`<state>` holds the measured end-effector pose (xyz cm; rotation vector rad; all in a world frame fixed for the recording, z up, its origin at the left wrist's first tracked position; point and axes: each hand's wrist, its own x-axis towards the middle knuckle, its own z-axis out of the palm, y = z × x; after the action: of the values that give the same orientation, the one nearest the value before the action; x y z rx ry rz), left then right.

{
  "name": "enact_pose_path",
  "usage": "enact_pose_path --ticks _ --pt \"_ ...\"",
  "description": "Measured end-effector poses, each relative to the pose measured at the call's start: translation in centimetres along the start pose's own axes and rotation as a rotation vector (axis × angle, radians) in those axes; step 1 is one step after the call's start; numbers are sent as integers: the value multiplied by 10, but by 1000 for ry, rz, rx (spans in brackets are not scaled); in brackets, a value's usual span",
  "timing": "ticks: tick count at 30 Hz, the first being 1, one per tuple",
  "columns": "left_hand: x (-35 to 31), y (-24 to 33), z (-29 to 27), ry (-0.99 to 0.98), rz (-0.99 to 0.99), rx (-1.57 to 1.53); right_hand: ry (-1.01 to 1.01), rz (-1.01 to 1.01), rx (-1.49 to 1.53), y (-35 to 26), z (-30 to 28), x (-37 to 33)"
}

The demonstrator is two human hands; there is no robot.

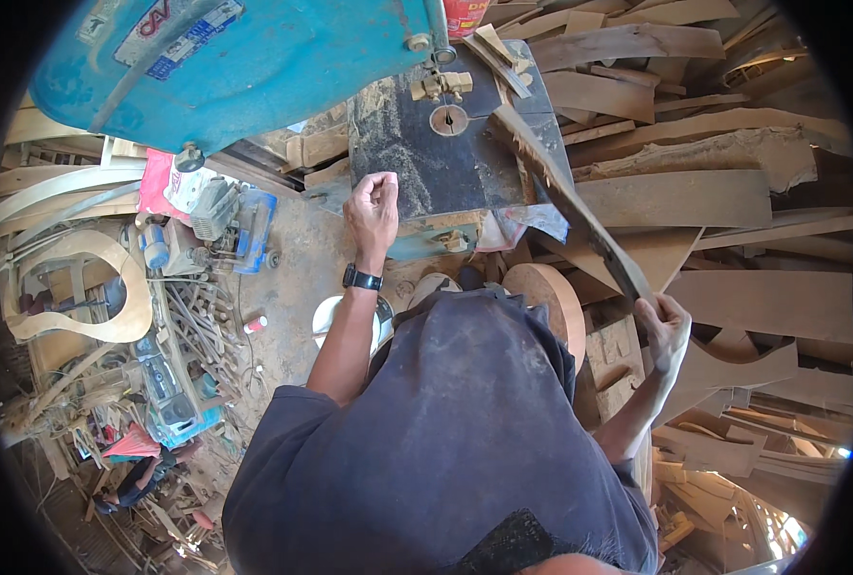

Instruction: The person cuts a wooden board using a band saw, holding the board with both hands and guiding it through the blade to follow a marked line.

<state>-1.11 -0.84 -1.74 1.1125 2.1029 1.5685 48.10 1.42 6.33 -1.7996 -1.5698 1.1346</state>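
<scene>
My right hand [666, 331] grips the near end of a long, narrow wooden strip [580, 216]. The strip slants away to the left, its far end over the right side of a bandsaw's dark table [426, 182], and one edge is rough and splintered. My left hand [374, 213] is at the table's near left, fingers curled into a loose fist with nothing seen in them. Sawdust covers much of the table. A round insert [448, 120] is set into it, just below the blade guide [443, 86].
The bandsaw's teal housing [254, 67] looms at upper left. Curved boards [675, 196] are stacked along the right. A cloth [527, 225] hangs at the table's near edge. On the left lie a curved wooden frame [129, 287], a motor [216, 211] and scattered offcuts. Another person [144, 479] is at lower left.
</scene>
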Motion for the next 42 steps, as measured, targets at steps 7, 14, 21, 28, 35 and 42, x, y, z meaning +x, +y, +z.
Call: enact_pose_path --ticks 7,14,21,28,35,42 --pt "6 11 1 -32 -66 -16 -156 93 94 10 7 -20" --pt "28 23 19 -176 -10 39 -275 133 76 -5 34 -26" --pt "42 26 40 -183 107 133 -237 100 24 -16 64 -36" --pt "56 13 54 -141 232 264 -242 112 -45 -20 75 -45" --pt "65 6 57 -132 295 309 -211 9 -109 -19 92 -62" --pt "69 4 58 -150 274 319 -211 -61 -180 -26 107 -80"
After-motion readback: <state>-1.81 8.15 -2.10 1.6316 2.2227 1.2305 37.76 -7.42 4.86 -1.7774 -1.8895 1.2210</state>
